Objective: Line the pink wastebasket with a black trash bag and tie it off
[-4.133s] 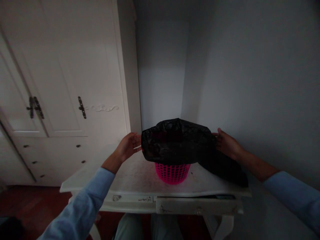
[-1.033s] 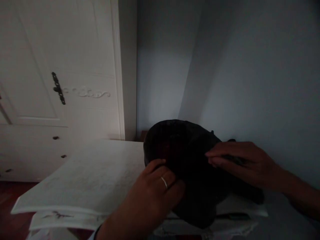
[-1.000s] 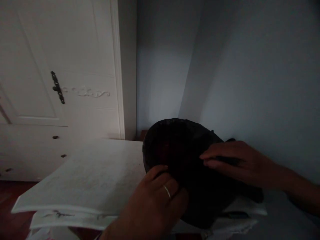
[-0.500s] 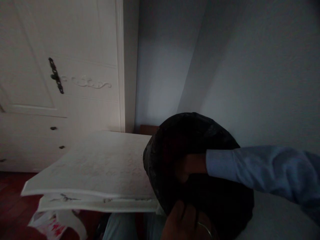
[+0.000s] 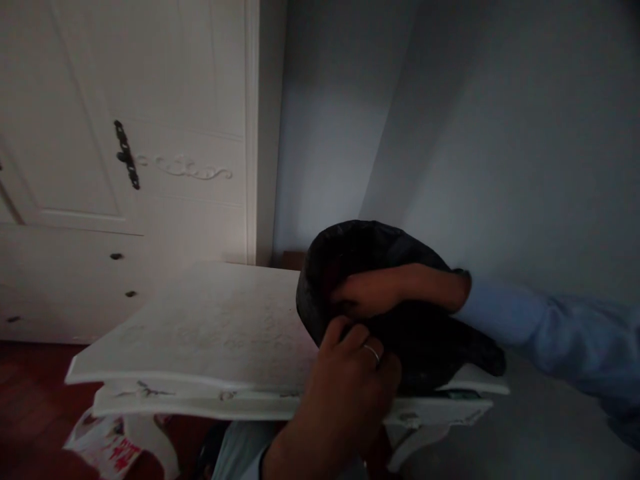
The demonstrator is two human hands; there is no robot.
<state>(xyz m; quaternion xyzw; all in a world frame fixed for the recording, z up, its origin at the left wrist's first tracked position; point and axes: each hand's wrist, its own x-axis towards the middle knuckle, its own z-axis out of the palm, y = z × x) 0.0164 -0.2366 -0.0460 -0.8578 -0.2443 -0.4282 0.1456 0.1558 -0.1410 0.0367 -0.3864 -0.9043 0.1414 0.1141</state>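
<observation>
A black plastic bag (image 5: 425,333) covers the small bin on the right end of the white table (image 5: 210,327); none of the pink bin shows. My left hand (image 5: 350,380), with a ring on one finger, grips the bag's near rim with closed fingers. My right hand (image 5: 380,290) reaches across from the right, in a blue sleeve, and its fingers curl over the rim into the bag's opening at the left side. The scene is dim.
A white wardrobe (image 5: 125,167) with dark handles and drawer knobs stands behind the table on the left. Grey walls meet in a corner behind the bin. A white bag with red print (image 5: 107,443) lies on the reddish floor under the table's left end.
My right hand has come up out of the bag's inside and now lies over its left rim. My left hand has risen along the near rim. The view shifted slightly.
</observation>
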